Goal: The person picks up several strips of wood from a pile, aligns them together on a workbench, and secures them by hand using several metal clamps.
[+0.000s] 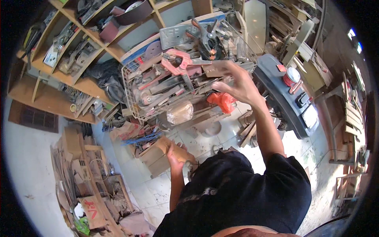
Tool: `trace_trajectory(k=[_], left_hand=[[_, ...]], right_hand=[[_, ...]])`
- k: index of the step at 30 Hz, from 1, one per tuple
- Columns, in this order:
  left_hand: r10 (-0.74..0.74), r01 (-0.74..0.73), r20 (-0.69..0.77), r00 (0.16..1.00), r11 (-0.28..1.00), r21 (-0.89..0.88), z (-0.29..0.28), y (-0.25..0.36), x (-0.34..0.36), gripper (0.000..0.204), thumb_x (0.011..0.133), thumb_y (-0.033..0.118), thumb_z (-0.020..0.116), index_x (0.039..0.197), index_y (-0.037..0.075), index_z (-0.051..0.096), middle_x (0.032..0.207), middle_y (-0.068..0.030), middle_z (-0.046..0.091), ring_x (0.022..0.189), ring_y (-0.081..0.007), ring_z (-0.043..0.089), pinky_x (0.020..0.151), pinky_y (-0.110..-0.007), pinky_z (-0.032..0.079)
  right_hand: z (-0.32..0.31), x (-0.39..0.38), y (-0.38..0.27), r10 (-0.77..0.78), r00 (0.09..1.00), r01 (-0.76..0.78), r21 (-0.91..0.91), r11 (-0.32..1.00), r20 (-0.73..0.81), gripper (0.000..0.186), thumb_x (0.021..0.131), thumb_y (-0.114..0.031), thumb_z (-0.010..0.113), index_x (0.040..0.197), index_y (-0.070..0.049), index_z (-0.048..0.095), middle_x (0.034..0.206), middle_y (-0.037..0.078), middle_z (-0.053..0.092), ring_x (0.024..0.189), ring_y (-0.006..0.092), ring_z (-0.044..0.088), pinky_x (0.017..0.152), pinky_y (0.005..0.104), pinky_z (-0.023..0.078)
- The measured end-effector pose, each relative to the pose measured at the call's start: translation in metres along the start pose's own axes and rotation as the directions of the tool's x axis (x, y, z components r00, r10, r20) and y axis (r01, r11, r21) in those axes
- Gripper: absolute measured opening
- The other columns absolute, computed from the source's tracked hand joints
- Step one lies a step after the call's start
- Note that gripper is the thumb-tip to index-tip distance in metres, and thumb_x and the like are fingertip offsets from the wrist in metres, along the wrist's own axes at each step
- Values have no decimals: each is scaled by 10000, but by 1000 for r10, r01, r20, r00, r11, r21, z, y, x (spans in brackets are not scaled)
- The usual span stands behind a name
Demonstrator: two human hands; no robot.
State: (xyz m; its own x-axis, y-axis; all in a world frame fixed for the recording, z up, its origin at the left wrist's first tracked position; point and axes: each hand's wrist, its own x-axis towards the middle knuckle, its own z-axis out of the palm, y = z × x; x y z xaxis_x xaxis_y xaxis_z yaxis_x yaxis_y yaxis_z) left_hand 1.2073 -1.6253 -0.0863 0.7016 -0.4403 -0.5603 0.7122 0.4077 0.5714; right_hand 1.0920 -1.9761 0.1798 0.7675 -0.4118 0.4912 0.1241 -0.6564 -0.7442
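My right hand [239,85] is raised over the right side of a wire basket [127,93], thumb and fingers apart with nothing between them. Its fingertips are close to the dark tip of a red spring clamp [178,63] lying on the heaped tools. Farther back in the basket lies a black spring clamp [210,43]. Below the hand is a crumpled orange-red plastic bag [223,102]. Low on the left, my left hand [174,157] grips a tan-brown piece [182,154], whose material I cannot make out; some of the fingers are hidden.
Wooden shelves [89,33] full of tools and sanding belts rise at the back left. A grey-blue lid-like surface [272,77] at the right carries a tin [291,76]. Wood offcuts [81,170] pile up at the lower left. A clear-wrapped package [180,113] sits at the basket's front.
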Motion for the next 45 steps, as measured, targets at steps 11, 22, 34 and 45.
trace_trajectory(k=[11,22,34,45], left_hand=[[79,-76,27,996,991,-114,-16,4,-22,537,871,335,599,1337,146,414,1033,-102,507,891,-287,550,783,-444,479],[153,-161,-62,986,977,-143,-43,6,-49,457,889,359,598,1273,146,470,994,-73,521,883,-283,539,796,-441,474],[146,-154,-88,985,983,-102,-39,7,-32,514,863,400,620,1280,138,473,1090,-94,476,987,-290,485,859,-467,447],[136,-143,-73,988,984,-108,-39,3,-32,577,850,420,627,1307,131,425,1094,-94,456,975,-296,481,842,-464,454]], right_hand=[[93,97,34,-97,963,219,-521,825,250,937,595,-301,764,1428,-274,334,1303,174,427,1086,429,513,928,520,432],[82,176,53,-541,834,397,-797,454,107,640,713,-280,736,1310,-198,522,1375,122,449,1246,364,433,1013,493,366],[106,119,12,-75,624,729,-545,414,778,889,607,-257,795,1400,-313,399,1512,104,198,1344,391,288,966,546,442],[105,136,19,-240,707,692,-580,430,665,633,637,-228,760,1227,-129,554,1363,105,379,1158,325,503,831,460,504]])
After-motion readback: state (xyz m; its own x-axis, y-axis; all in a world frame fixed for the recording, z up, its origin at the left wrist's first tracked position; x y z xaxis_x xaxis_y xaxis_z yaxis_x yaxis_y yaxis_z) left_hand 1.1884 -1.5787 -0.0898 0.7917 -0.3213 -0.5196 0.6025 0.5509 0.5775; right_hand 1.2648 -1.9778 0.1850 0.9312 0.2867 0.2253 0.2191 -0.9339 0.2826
